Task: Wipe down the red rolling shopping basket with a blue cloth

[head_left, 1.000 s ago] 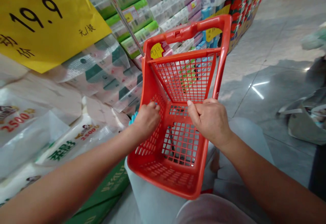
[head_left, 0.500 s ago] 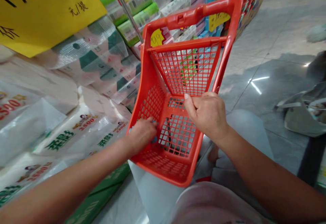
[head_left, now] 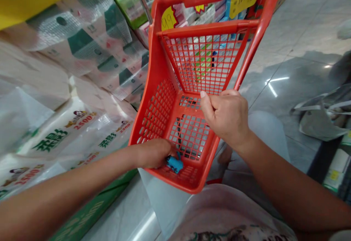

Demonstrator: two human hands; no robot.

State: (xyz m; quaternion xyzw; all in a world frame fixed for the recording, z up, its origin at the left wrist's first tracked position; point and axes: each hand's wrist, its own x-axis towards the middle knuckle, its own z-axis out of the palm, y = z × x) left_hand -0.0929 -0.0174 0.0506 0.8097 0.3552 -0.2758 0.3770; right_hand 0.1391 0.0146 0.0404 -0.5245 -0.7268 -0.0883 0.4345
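Observation:
A red plastic shopping basket (head_left: 189, 180) with grid walls and a long handle is tilted in front of me. My right hand (head_left: 226, 118) is closed around its right rim, thumb lying on top. Inside, near the lower left wall, my left hand (head_left: 157, 152) is closed on a blue cloth (head_left: 174, 163) with dark marks. Only part of this cloth shows below the fingers; the rest is hidden by the hand. The cloth lies close to the basket's near wall, and I cannot tell whether it presses on it.
Plastic-wrapped tissue packs (head_left: 63, 129) are stacked on the left above a green carton (head_left: 82, 215). A yellow price sign (head_left: 35, 0) hangs at upper left. A metal pole (head_left: 142, 0) stands behind the basket. A pale bag (head_left: 323, 120) is on the right, over grey tiled floor (head_left: 307, 44).
My left hand has moved from the left wall down towards the near end inside the basket, and more of the blue cloth shows. The basket appears larger. My right hand keeps its grip.

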